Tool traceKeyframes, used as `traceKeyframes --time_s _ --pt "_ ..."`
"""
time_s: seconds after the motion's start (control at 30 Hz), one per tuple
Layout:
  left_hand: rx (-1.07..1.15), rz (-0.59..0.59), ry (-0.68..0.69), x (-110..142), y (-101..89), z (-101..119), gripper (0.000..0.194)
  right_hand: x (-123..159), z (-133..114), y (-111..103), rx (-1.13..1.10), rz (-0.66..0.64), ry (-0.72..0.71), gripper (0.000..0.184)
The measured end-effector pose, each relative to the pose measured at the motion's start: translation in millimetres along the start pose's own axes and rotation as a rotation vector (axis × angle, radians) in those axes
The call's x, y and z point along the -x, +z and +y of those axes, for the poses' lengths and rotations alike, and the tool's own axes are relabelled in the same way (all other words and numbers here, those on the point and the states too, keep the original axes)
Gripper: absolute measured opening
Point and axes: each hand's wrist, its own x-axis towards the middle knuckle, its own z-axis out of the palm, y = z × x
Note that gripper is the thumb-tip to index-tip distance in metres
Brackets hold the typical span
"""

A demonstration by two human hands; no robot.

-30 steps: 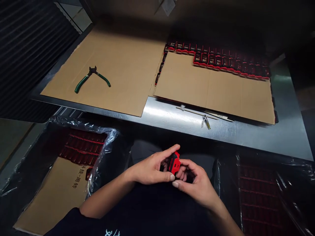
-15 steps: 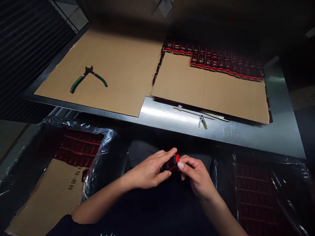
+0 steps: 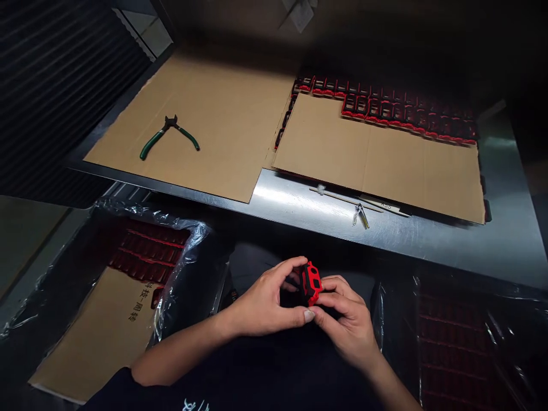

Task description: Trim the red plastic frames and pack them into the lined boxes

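A small red and black plastic part is held up in front of my body, its red face with two openings turned to the right. My left hand grips it from the left, fingers on its top edge and thumb at its lower edge. On the other side, my right hand has its thumb and fingers at the part's lower right. Some of its fingers are hidden behind the part and the hand, so how firmly it holds is hard to see.
Green-handled cutting pliers lie on a cardboard sheet. Rows of similar parts stand on the metal table, beside another cardboard piece. Nail clippers lie near its edge. Plastic-lined boxes of parts stand left and right.
The part has been turned so its red face shows, and my left fingers have opened out around its edges. My view has shifted slightly, moving the table rightward.
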Motion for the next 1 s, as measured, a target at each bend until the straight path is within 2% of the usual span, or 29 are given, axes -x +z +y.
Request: traceKeyframes --time_s 0.23,0.4,0.57,0.67,0.83,1.0 --pt "-0.111 0.082 0.140 -3 3.2 1 0.073 -1 1 2 0.148 0.036 -0.112 0.013" --pt "-0.258 0.127 0.289 -3 2.7 -1 0.068 -1 3 5 0.193 0.058 -0.113 0.014" --pt "-0.274 0.177 0.480 -4 3.0 -10 0.069 0 3 6 0.219 0.075 -0.105 0.019" --pt "-0.270 0.178 0.535 -4 3.3 -14 0.071 2 3 5 0.224 0.070 -0.083 0.021" --pt "-0.302 0.176 0.543 -3 2.5 -17 0.071 6 -1 -2 0.105 0.008 0.095 0.029" --pt "-0.394 0.160 0.597 -4 2.6 -18 0.073 5 -4 -8 -0.284 0.027 0.433 0.018"
